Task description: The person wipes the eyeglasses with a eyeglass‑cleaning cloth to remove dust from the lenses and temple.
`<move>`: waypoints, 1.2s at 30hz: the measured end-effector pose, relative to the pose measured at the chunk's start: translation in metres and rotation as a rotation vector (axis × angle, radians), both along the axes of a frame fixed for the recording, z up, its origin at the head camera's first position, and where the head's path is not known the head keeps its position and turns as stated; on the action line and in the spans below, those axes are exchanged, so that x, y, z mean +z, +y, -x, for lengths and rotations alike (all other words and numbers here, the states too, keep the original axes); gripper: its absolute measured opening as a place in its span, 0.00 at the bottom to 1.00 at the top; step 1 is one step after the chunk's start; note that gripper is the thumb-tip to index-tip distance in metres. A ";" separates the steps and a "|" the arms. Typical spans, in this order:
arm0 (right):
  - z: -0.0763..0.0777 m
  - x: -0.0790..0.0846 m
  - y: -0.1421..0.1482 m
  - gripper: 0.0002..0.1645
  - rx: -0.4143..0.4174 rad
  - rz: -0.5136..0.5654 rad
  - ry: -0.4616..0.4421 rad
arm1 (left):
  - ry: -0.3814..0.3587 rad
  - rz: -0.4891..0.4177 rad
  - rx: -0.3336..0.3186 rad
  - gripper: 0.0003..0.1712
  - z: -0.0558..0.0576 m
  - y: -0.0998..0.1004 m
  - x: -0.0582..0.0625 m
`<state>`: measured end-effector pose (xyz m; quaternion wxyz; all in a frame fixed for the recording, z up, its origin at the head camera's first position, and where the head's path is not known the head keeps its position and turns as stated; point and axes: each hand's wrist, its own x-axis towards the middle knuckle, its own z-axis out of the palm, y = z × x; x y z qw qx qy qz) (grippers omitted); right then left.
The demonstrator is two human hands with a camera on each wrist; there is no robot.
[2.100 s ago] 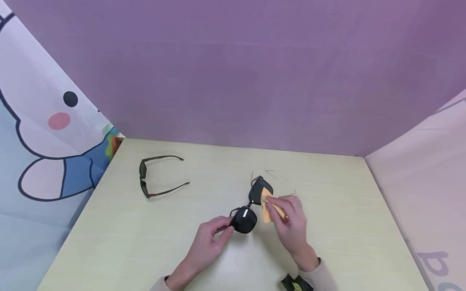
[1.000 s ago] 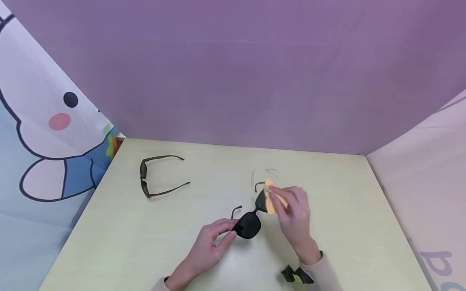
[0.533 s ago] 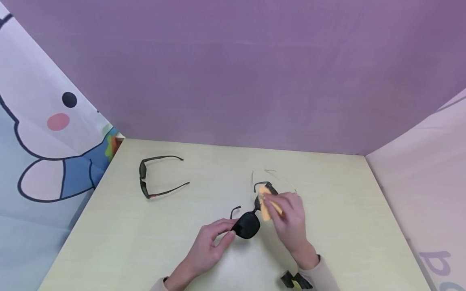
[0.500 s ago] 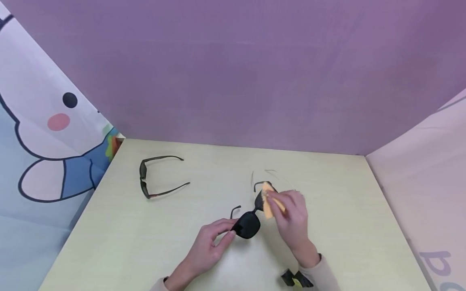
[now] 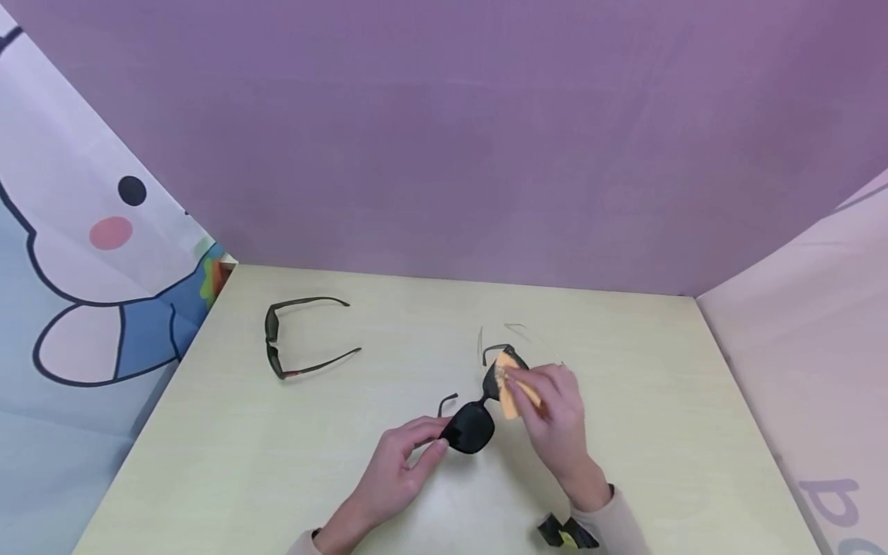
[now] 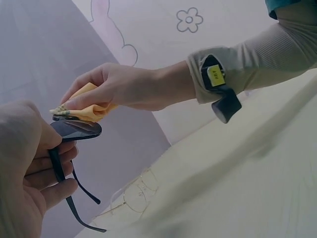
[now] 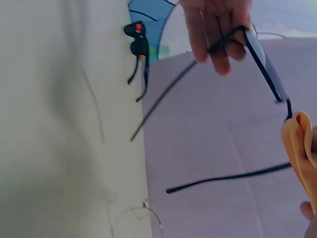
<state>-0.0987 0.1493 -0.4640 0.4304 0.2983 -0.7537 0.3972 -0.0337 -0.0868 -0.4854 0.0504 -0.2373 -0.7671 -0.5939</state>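
In the head view, my left hand (image 5: 398,470) pinches black sunglasses (image 5: 470,428) at the near outer corner, holding them above the table. The temples point away from me. My right hand (image 5: 558,420) grips an orange-yellow cloth (image 5: 509,395) between thumb and fingers and presses it on the far lens, covering much of it. The left wrist view shows the cloth (image 6: 96,106) wrapped at that lens's edge, while the fingers of my left hand (image 6: 29,163) lie along a temple. The right wrist view shows both temples (image 7: 168,94) unfolded.
Another pair of dark sunglasses (image 5: 273,331) lies unfolded at the table's (image 5: 208,462) back left. Thin wire-framed glasses (image 5: 516,325) lie behind my right hand, partly hidden. A black device with a yellow label (image 5: 569,533) sits on the right sleeve. A purple backdrop (image 5: 444,154) borders the table.
The sunglasses have tilted, and their temples show more than two seconds ago. My right hand has rubbed the cloth up and back down over the far lens. My left hand has barely moved.
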 end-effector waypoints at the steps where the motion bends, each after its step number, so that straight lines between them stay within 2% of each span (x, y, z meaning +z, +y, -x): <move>1: 0.001 0.001 0.001 0.18 -0.017 0.018 -0.022 | 0.003 -0.002 0.000 0.10 0.000 0.000 0.000; 5: 0.004 0.001 0.002 0.19 -0.035 0.056 -0.070 | 0.000 -0.001 0.002 0.10 0.001 0.000 0.000; 12: -0.003 -0.005 -0.012 0.16 0.069 -0.041 0.049 | -0.036 0.011 0.009 0.10 0.001 -0.001 0.001; 15: -0.002 -0.005 -0.011 0.17 0.031 -0.021 0.038 | -0.021 0.009 0.010 0.10 0.001 -0.001 0.002; 20: 0.001 -0.003 -0.002 0.19 -0.063 0.065 -0.055 | 0.023 -0.005 0.005 0.10 0.001 -0.001 0.001; 22: 0.000 -0.005 -0.002 0.19 -0.060 0.065 -0.062 | 0.021 -0.007 0.004 0.10 0.001 -0.001 0.001; 29: -0.006 -0.011 -0.011 0.17 0.051 -0.018 -0.010 | 0.020 -0.009 0.017 0.10 -0.001 -0.002 0.000; 31: -0.003 -0.011 -0.010 0.18 0.044 -0.003 -0.005 | 0.028 -0.012 0.017 0.10 -0.001 -0.002 0.000; 36: 0.002 -0.009 -0.001 0.19 -0.040 0.059 -0.052 | 0.037 -0.024 0.009 0.11 -0.002 -0.001 0.001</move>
